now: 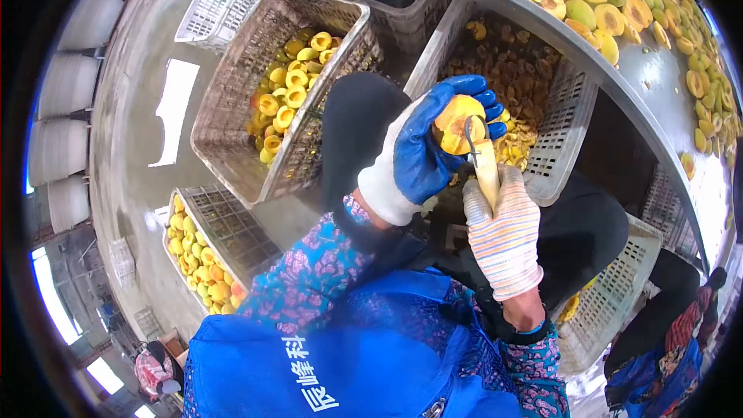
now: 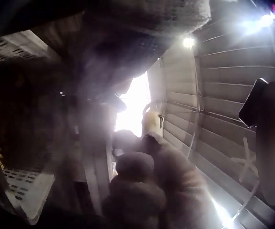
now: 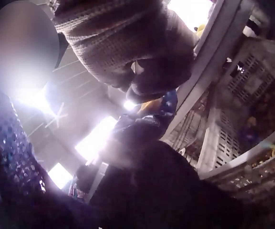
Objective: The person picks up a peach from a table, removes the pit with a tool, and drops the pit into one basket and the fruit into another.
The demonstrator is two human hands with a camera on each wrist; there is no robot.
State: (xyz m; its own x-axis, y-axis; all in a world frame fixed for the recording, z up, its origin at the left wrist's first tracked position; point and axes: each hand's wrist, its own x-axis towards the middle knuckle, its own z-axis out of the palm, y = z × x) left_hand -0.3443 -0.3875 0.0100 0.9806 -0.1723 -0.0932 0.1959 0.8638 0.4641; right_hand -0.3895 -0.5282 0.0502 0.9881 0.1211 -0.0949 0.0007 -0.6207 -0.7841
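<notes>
My left hand (image 1: pixel 433 135), in a blue-coated glove, grips a halved yellow-orange fruit (image 1: pixel 457 125) with its cut face turned toward my right hand. My right hand (image 1: pixel 505 232), in a striped knit glove, holds the pale handle of a small tool (image 1: pixel 486 170). Its thin curved metal loop lies against the cut face of the fruit. In the left wrist view the right hand (image 2: pixel 161 176) and the tool's pale handle (image 2: pixel 151 123) show dimly. The right wrist view has the striped glove (image 3: pixel 128 47) close up, with the left hand (image 3: pixel 147 124) beyond it.
A metal table (image 1: pixel 650 70) with many fruit halves curves along the upper right. A crate (image 1: pixel 220 135) of halved fruit stands left of my knees, and another crate (image 1: pixel 569 139) with small brown and yellow pieces lies beyond my hands. A crate (image 1: pixel 224 209) of fruit sits lower left.
</notes>
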